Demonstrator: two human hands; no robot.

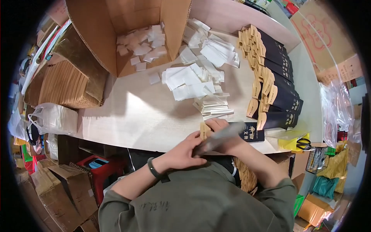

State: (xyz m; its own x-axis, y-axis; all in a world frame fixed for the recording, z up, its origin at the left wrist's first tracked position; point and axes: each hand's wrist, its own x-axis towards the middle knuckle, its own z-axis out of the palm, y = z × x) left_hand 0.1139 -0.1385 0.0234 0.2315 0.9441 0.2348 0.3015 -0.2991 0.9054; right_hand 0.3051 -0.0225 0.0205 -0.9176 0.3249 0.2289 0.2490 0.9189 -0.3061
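Observation:
At the table's front edge, my left hand (pixel 187 152) is closed around the near end of a long, flat, greyish packet (pixel 223 136), its kind smeared by motion. My right hand (pixel 228 146) is closed on the same packet from the other side, its fingers partly hidden behind it. A tan paper tab (pixel 204 130) shows between the hands. Just right of them a dark blue flat packet (pixel 255 133) with gold print lies on the table. Rows of similar dark packets (pixel 280 91) with tan tabs are stacked at the right.
White paper slips (pixel 185 82) lie in loose piles mid-table. An open cardboard box (pixel 91 34) holding small white slips stands at the back left, beside a carton of brown cardboard sheets (pixel 62 85). Black-handled scissors (pixel 303 144) rest in a yellow holder (pixel 288 143) at the right edge.

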